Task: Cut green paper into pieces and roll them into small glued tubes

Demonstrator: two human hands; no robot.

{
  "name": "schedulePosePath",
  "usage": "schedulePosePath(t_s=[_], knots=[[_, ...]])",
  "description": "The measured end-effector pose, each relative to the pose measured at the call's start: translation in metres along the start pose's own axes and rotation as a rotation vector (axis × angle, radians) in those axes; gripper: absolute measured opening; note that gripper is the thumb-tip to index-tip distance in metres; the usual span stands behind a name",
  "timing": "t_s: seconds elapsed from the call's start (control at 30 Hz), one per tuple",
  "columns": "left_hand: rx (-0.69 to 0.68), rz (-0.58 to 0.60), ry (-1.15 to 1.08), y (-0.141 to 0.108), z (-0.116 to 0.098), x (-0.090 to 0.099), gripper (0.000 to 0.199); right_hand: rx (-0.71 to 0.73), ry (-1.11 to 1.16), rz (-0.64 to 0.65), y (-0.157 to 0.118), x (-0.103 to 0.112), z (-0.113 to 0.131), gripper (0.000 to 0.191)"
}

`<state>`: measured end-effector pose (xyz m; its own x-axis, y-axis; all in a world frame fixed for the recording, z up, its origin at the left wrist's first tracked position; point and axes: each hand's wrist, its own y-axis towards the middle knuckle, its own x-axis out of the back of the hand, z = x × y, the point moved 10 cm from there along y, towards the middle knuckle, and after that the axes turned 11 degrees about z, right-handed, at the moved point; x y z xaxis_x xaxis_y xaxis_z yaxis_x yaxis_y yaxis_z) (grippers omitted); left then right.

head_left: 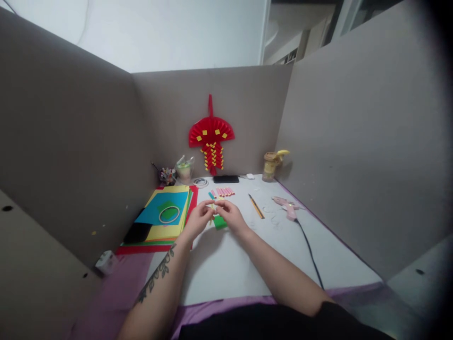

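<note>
My left hand (200, 218) and my right hand (230, 216) meet above the middle of the white table, fingertips pinched close together. Something small and pale sits between the fingers, too small and too covered to name. A green block-shaped piece (220, 223) lies just below my right hand. Beyond the fingertips lies a row of several small pink rolls (225, 192), with a blue roll (211, 195) at its left end. Bits of yellow show near the fingers, partly hidden by them.
Left lies a stack of coloured paper (172, 230) bearing a ring (169, 215). At right are a yellow pencil-like tool (256, 206) and a pink glue gun (287, 206) with its black cord. A phone (226, 179), tape rolls (200, 182) and cups line the back, below a red paper decoration (211, 134).
</note>
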<state>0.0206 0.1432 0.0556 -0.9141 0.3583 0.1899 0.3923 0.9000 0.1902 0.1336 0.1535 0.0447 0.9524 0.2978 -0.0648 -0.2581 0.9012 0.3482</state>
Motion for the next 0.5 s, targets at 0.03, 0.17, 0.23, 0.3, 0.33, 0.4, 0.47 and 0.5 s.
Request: schedulePosePath(t_s=[0.03,0.17,0.23,0.3,0.33,0.4,0.47,0.5], knots=[[-0.003,0.027,0.002,0.001,0.001,-0.006,0.041,-0.003,0.016,0.009,0.0,0.001,-0.001,0.02],[0.007,0.075,-0.057,0.002,0.007,-0.019,0.045,-0.032,0.026,-0.009,-0.002,0.005,-0.005,0.021],[0.021,0.081,-0.131,0.002,0.01,-0.02,0.049,-0.038,0.029,-0.037,-0.003,0.009,-0.005,0.022],[0.033,0.079,-0.205,0.001,0.012,-0.02,0.052,-0.047,0.026,-0.071,-0.004,0.013,-0.004,0.022],[0.037,0.077,-0.231,0.001,0.013,-0.02,0.054,-0.051,0.025,-0.089,-0.005,0.015,-0.004,0.022],[0.044,0.072,-0.254,0.001,0.014,-0.02,0.055,-0.06,0.023,-0.11,-0.005,0.018,-0.004,0.024],[0.045,0.075,-0.252,0.001,0.014,-0.02,0.055,-0.078,0.029,-0.098,-0.005,0.017,-0.005,0.027],[0.041,0.085,-0.248,0.002,0.014,-0.021,0.056,-0.097,0.037,-0.078,-0.005,0.015,-0.008,0.028]])
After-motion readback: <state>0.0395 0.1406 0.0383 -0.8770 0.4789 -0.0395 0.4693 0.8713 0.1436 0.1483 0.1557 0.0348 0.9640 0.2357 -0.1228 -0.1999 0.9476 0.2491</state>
